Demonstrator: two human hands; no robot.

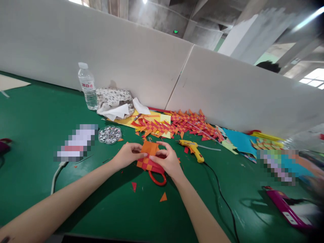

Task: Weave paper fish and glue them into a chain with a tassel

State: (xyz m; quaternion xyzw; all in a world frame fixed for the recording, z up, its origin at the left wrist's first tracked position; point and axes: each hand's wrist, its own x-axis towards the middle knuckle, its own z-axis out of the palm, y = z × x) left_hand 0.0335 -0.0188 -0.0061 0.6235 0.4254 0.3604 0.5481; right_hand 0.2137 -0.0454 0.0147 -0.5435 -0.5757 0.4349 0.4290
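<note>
Between my two hands is a woven paper piece [147,163], an orange and red checkered weave with a plain orange upper part. My left hand [128,155] pinches its left side, thumb on the front. From the right, my right hand [169,160] grips the other side, its thumb also on the front and its fingers curled behind. Scissors with a red handle [159,179] lie on the table just under the paper; their blades are hidden. Small paper scraps, among them an orange triangle [163,197] and a red scrap [134,186], lie closer to me.
A yellow glue gun [193,150] with a black cord lies right of my hands. Behind are several finished woven paper fish [187,123]. To the left are a round box of googly eyes [110,134], a water bottle [88,87] and a blurred-out phone-like item [77,143]. A purple power strip [287,209] sits at right.
</note>
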